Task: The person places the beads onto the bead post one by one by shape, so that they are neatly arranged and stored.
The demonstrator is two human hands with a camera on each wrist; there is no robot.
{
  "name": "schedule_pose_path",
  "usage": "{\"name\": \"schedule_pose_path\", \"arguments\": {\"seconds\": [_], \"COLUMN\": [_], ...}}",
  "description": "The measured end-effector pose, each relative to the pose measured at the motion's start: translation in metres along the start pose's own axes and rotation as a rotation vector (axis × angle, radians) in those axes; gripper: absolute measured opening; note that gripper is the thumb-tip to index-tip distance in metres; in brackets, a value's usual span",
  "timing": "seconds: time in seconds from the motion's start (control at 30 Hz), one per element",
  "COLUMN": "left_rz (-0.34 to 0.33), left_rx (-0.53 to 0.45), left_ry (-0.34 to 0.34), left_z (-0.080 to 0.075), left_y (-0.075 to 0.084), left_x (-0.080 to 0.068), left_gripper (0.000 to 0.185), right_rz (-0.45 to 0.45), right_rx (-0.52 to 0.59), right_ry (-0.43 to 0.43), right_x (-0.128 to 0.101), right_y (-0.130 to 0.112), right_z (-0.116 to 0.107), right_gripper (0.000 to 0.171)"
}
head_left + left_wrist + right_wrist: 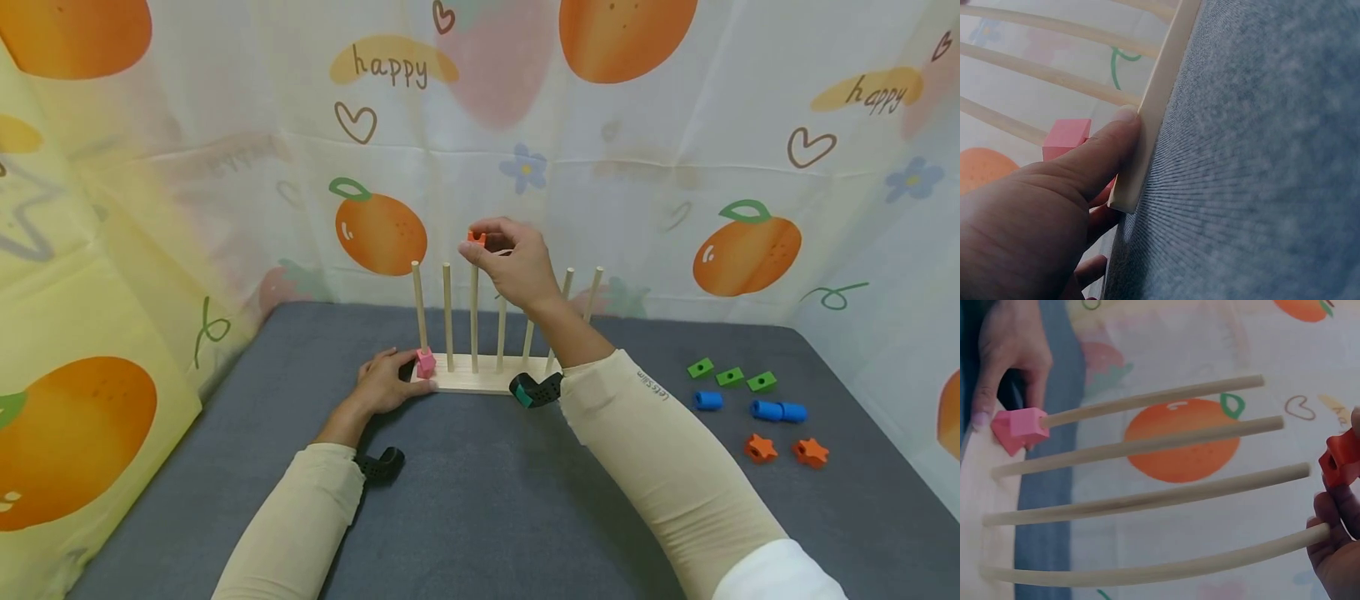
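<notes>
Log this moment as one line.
Right hand: holds orange block above third peg from left | Left hand: grips wooden base | Pink pieces: on leftmost peg

Cloth (255, 83) with printed oranges (381, 234), hearts (356, 123) and blue flowers (523, 168) fills the head view's upper half, yellowish at the left; a dark grey table (450, 517) spans the lower middle.

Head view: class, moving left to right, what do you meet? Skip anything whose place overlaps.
Left hand, second wooden peg, right hand pinching an orange piece, left green block, middle green block, right green block, rightmost orange star.
</notes>
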State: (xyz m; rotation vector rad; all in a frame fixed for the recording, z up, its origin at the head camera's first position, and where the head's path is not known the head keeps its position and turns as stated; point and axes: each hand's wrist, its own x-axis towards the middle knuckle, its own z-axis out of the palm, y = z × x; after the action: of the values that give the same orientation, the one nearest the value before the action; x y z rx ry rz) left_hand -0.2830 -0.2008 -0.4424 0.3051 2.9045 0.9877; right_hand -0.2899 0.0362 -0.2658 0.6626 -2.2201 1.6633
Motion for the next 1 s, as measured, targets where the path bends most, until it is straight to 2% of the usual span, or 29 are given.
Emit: {"name": "schedule_pose_path", "arguments": {"seconds": [0.13,0.27,0.63,0.83,1.0], "left_rz": [0.001,0.006,0.002,-0.012,-0.014], "left_rx": [0.005,0.0,-0.003,-0.014,-0.011], "left_ry": [-0.006,-0.005,0.001,0.004,0.008], "left_z": [0.001,0.002,0.001,0.001,0.001], "left_y": [-0.001,0.0,0.0,0.0,0.001], "left_x": [0.0,0.0,-0.001,-0.002,-0.002], "left_gripper": [0.078,0.078,0.078,0.078,0.078], "right_rz": [0.055,0.097,0.151,0.188,0.237], "right_rx": [0.009,0.073,0.13,0.228,0.24], "right_ry": [-0.011,-0.01,0.011,0.048,0.056], "right_x": [-0.003,-0.009,-0.021,-0.028,-0.037], "right_y": [0.009,0.015,0.034,0.043,0.052], "right_z": [0.004,0.007,0.017,0.023,0.027], "right_gripper": [0.038,0.043,0.041,0.055,0.044]}}
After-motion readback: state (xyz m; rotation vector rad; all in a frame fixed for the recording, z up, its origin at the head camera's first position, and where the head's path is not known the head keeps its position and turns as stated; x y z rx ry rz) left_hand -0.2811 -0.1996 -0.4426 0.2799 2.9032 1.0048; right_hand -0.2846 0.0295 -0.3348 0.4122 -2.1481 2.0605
